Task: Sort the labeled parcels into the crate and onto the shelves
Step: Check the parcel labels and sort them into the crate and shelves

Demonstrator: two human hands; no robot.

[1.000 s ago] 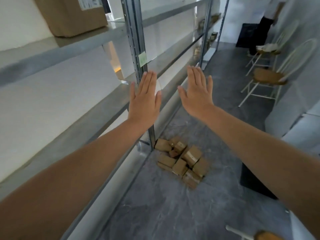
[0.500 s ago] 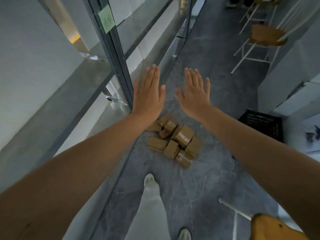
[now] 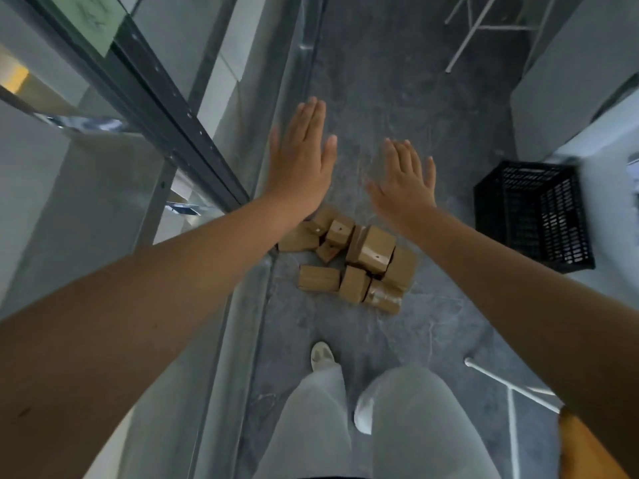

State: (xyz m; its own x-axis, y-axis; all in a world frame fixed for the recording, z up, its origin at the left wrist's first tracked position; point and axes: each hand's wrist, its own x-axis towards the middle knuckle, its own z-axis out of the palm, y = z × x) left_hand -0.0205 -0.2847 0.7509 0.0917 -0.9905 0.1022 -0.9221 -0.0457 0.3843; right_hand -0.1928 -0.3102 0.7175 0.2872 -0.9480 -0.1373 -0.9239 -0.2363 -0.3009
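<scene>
Closest to the camera, the person's legs in pale trousers stand on the grey marbled floor, with a white shoe stepped forward. At the lower right edge is the wooden seat of a white-framed chair.

Both bare forearms reach forward. The parcels (small brown cardboard boxes, some taped) lie in a loose heap on the floor just ahead of the feet, beside the foot of the shelves on the left. None is in either hand.

Above the heap, the left hand is flat, fingers straight and close together, and holds nothing. The right hand is likewise flat and spread, back to the camera, also holding nothing. The two hands are apart from each other.

To the right, the black slatted crate stands on the floor by a pale wall, well apart from the parcels. A green label is stuck to the rack's dark upright at the upper left. Farther off, the white legs of another chair show.
</scene>
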